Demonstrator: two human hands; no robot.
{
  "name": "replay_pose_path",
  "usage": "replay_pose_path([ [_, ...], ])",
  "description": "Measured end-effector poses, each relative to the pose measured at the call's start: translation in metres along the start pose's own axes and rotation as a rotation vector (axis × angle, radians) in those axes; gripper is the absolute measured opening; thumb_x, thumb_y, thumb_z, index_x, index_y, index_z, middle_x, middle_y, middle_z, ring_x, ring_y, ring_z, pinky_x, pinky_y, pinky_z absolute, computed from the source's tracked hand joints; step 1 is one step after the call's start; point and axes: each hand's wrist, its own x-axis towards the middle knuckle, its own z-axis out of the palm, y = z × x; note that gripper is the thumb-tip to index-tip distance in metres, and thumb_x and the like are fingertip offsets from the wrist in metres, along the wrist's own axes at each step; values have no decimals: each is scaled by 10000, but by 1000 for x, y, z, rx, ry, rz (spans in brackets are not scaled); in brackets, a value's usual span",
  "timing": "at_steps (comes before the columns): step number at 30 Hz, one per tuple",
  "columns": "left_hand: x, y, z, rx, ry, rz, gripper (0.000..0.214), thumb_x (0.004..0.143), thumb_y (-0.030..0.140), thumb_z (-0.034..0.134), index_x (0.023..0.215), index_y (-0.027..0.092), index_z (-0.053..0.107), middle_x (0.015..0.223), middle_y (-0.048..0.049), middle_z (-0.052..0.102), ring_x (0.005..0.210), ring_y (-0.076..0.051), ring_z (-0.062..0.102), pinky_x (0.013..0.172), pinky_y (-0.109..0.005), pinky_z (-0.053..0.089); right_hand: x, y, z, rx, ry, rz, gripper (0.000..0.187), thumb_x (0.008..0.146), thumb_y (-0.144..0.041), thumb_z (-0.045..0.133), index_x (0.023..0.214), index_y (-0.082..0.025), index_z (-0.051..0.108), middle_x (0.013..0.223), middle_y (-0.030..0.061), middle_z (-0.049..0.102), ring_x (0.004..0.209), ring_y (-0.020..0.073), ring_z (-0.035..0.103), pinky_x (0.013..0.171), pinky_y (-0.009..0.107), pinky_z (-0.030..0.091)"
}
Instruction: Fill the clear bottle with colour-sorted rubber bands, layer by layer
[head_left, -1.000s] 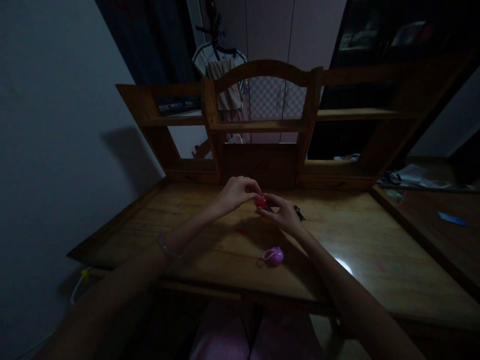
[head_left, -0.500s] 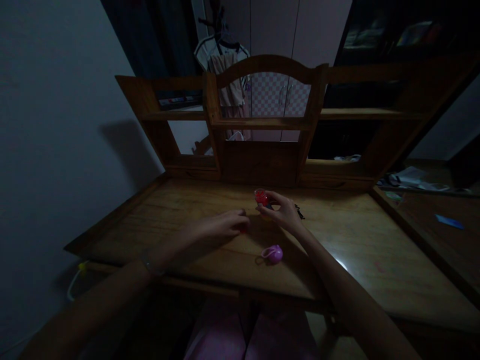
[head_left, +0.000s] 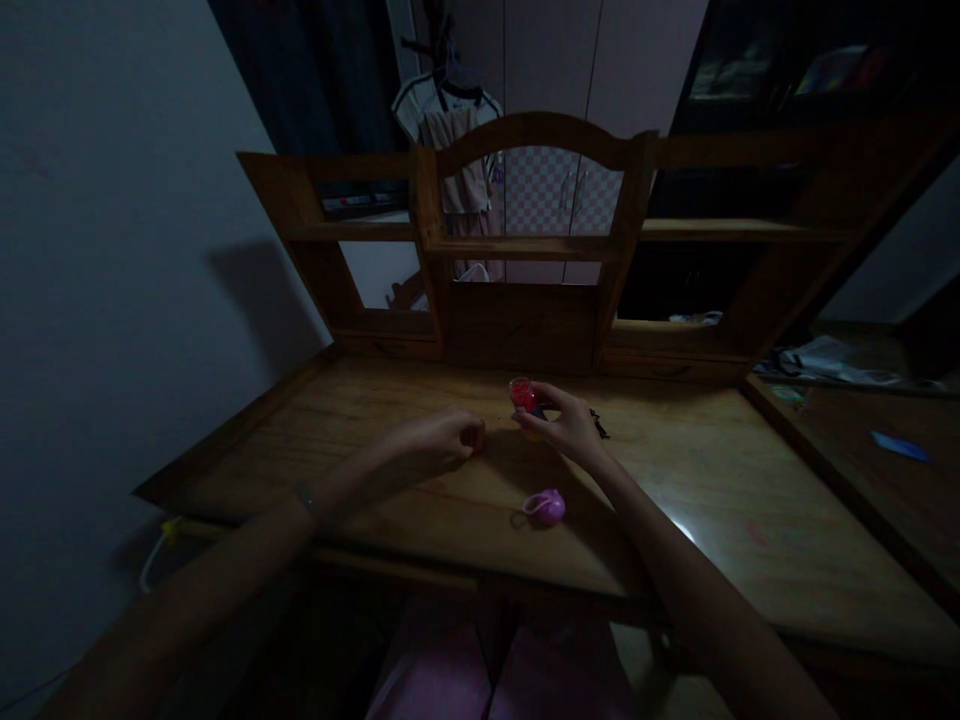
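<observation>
The room is dim. My right hand holds a small clear jar with red contents upright just above the wooden desk. My left hand hovers a little to the left of the jar, fingers curled in a pinch near a small red thing on the desk that I cannot make out. A small purple round object with a loop lies on the desk nearer to me, below both hands.
A wooden hutch with shelves rises at the back of the desk. A small dark item lies just behind my right hand. A side surface on the right holds papers and a blue item. A wall stands to the left.
My left hand left the jar's top, dropped to the desk at the left, and now has curled into a pinch and lifted slightly. My right hand kept the jar still.
</observation>
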Motion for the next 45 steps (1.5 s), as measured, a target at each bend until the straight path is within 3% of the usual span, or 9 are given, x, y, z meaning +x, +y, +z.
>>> replay_pose_path([
  [3, 7, 13, -28, -223, -32, 32, 163, 745, 178, 640, 902, 136, 658, 802, -33, 676, 720, -130, 621, 678, -243, 487, 0, 1, 1, -1, 0, 9, 468, 769, -405, 740, 1193, -229, 648, 1044, 65, 717, 906, 218, 677, 807, 347, 548],
  [7, 19, 49, -56, -303, 153, 130, 244, 758, 286, 696, 935, 128, 639, 863, -48, 685, 783, -134, 640, 749, -264, 507, 0, 1, 0, 6, -13, 2, 475, 772, -410, 735, 1203, -231, 643, 1054, 56, 714, 908, 216, 676, 808, 341, 548],
  [11, 34, 82, -59, -141, 312, 218, 185, 775, 262, 676, 909, 136, 652, 869, -39, 686, 786, -134, 640, 734, -248, 500, 0, -1, -1, 14, -14, -2, 456, 787, -401, 717, 1204, -235, 639, 1055, 50, 714, 908, 214, 674, 821, 347, 546],
  [14, 41, 94, -54, 28, 343, 255, 137, 790, 226, 654, 894, 140, 676, 849, -33, 688, 749, -126, 633, 701, -233, 484, -1, -4, -2, 12, -11, -3, 433, 790, -387, 711, 1189, -232, 644, 1048, 49, 717, 903, 213, 675, 808, 342, 546],
  [23, 40, 99, -58, 307, 296, 237, 113, 811, 207, 664, 847, 194, 770, 754, -48, 701, 721, -150, 637, 665, -238, 443, -1, -5, -1, -16, -21, -8, 417, 792, -384, 716, 1179, -243, 649, 1023, 40, 719, 876, 201, 672, 770, 315, 535],
  [28, 41, 102, -62, 269, 141, 323, 229, 814, 104, 605, 890, 241, 772, 842, -45, 737, 813, -160, 646, 791, -277, 473, -1, -3, 0, -11, -21, -9, 420, 796, -397, 710, 1177, -233, 647, 1007, 45, 719, 871, 202, 673, 787, 327, 539],
  [33, 33, 103, -61, 367, 97, 322, 421, 775, -13, 519, 960, 275, 764, 930, -30, 736, 911, -173, 625, 888, -299, 438, -1, -1, 0, -20, -11, -13, 431, 788, -409, 719, 1179, -241, 648, 1024, 42, 716, 885, 204, 672, 799, 327, 542],
  [42, 15, 99, -62, 290, 292, 304, 231, 884, 164, 558, 1006, 229, 743, 949, -51, 716, 921, -172, 634, 834, -273, 468, -1, -2, -1, 0, -4, -5, 449, 773, -406, 736, 1182, -243, 648, 1043, 43, 712, 893, 212, 672, 800, 335, 545],
  [45, 17, 95, -57, 214, 525, 271, 163, 901, 273, 578, 935, 207, 723, 950, -41, 689, 947, -180, 609, 877, -291, 454, 0, -5, -1, 55, 4, 26, 441, 768, -392, 745, 1169, -236, 647, 1012, 41, 713, 892, 212, 675, 819, 341, 548],
])
